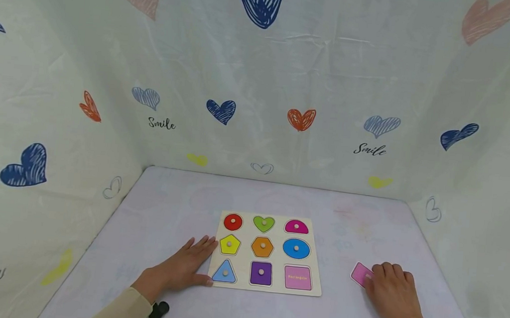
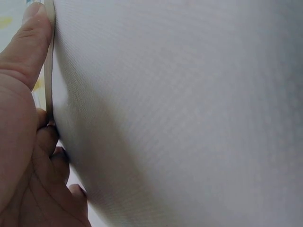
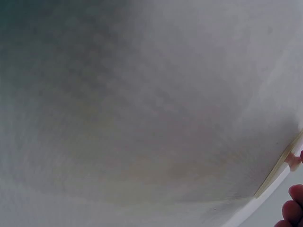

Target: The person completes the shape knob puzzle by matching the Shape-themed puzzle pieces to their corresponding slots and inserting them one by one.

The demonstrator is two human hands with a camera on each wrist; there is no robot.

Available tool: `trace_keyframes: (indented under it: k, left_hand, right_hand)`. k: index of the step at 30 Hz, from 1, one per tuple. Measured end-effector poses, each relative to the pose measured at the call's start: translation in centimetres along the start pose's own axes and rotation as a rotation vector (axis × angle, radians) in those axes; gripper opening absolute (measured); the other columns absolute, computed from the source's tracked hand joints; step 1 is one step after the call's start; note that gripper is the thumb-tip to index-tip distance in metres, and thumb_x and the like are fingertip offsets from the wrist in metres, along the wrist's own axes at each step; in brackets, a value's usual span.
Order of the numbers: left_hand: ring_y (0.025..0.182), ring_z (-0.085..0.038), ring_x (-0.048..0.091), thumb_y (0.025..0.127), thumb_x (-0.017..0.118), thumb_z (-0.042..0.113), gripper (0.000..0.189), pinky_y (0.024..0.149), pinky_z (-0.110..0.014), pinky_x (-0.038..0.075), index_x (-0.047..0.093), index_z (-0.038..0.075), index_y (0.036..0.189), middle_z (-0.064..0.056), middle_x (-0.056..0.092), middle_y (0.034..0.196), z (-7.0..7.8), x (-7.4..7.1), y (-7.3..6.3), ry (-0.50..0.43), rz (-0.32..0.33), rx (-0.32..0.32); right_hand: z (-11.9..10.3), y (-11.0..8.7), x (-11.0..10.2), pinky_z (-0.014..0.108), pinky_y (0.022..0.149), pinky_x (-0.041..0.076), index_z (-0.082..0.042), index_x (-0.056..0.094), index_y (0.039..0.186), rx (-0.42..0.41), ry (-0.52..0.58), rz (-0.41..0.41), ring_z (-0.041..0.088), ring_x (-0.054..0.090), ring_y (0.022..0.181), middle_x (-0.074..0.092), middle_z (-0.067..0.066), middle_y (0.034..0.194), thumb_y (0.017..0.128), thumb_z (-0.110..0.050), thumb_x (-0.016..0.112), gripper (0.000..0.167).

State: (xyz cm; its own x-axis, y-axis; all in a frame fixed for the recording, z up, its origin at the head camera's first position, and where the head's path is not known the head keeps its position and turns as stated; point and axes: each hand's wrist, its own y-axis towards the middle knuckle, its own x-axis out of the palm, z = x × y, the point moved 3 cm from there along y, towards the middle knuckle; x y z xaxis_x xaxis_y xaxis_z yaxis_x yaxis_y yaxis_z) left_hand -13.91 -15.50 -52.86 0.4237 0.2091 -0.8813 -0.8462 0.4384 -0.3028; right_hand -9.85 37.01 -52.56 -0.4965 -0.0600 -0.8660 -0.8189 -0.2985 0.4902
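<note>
A pale wooden shape-puzzle board (image 1: 276,230) lies on the table. My left hand (image 1: 183,265) rests flat at its left side, with fingers spread and the thumb and fingertips at the edge. In the left wrist view, the left thumb (image 2: 33,42) lies along the board's rim (image 2: 49,71). To the right of the board, my right hand (image 1: 395,292) pinches a pink rectangle puzzle piece (image 1: 361,274) and partly covers it. The piece's thin wooden edge (image 3: 274,172) and small knob (image 3: 292,161) show in the right wrist view, the fingers right at the knob.
Knobbed pieces fill the board's other slots, among them a red circle (image 1: 233,222), blue oval (image 1: 296,248) and purple square (image 1: 261,273). The rectangle slot (image 1: 298,277) at lower right shows its printed pink bottom. A heart-printed cloth (image 1: 261,79) hangs around the white table (image 1: 180,198).
</note>
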Motion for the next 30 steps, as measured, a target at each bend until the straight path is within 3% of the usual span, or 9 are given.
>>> trace_keyframes:
  k: [4, 8, 12, 17, 30]
  left_hand:
    - [0.165, -0.024, 0.017, 0.088, 0.079, 0.059, 0.105, 0.134, -0.054, 0.012, 0.027, 0.017, 0.169, 0.000, 0.027, 0.176, -0.1, 0.1, 0.0, -0.003, 0.001, -0.002]
    - [0.165, -0.025, 0.017, 0.088, 0.079, 0.058, 0.105, 0.134, -0.054, 0.012, 0.027, 0.017, 0.168, -0.001, 0.028, 0.175, -0.1, 0.1, 0.0, -0.016, 0.003, 0.002]
    - [0.165, -0.025, 0.017, 0.088, 0.078, 0.059, 0.104, 0.134, -0.054, 0.012, 0.027, 0.017, 0.169, 0.000, 0.028, 0.175, 0.0, 0.1, -0.1, -0.014, 0.004, 0.003]
    - [0.165, -0.025, 0.018, 0.088, 0.079, 0.058, 0.104, 0.134, -0.054, 0.011, 0.027, 0.017, 0.169, -0.001, 0.027, 0.175, 0.1, 0.0, -0.2, -0.012, 0.007, 0.005]
    - [0.165, -0.025, 0.017, 0.088, 0.078, 0.059, 0.104, 0.134, -0.054, 0.011, 0.027, 0.017, 0.169, -0.001, 0.027, 0.176, -0.2, 0.1, -0.1, -0.011, 0.005, 0.003]
  right_hand:
    - [0.2, -0.1, 0.2, 0.051, 0.065, 0.041, -0.004, 0.056, 0.087, -0.011, 0.007, 0.004, 0.037, 0.051, 0.080, 0.053, 0.010, 0.079, 0.100, -0.033, 0.049, 0.033]
    - [0.1, 0.0, 0.5, 0.049, 0.064, 0.040, -0.005, 0.056, 0.085, -0.008, 0.006, -0.035, 0.035, 0.051, 0.079, 0.051, 0.007, 0.076, 0.093, -0.026, 0.066, 0.024]
    - [-0.1, 0.1, 0.7, 0.047, 0.063, 0.040, -0.005, 0.056, 0.082, -0.007, -0.003, -0.068, 0.034, 0.050, 0.077, 0.048, 0.006, 0.073, 0.083, -0.020, 0.077, 0.026]
    - [-0.4, 0.2, 0.7, 0.045, 0.061, 0.038, -0.002, 0.055, 0.083, -0.015, -0.004, -0.061, 0.034, 0.049, 0.076, 0.047, 0.007, 0.072, 0.080, -0.018, 0.078, 0.028]
    - [-1.6, 1.3, 0.5, 0.045, 0.066, 0.041, 0.002, 0.061, 0.093, -0.009, -0.031, -0.144, 0.034, 0.052, 0.082, 0.055, 0.011, 0.080, 0.082, -0.016, 0.082, 0.030]
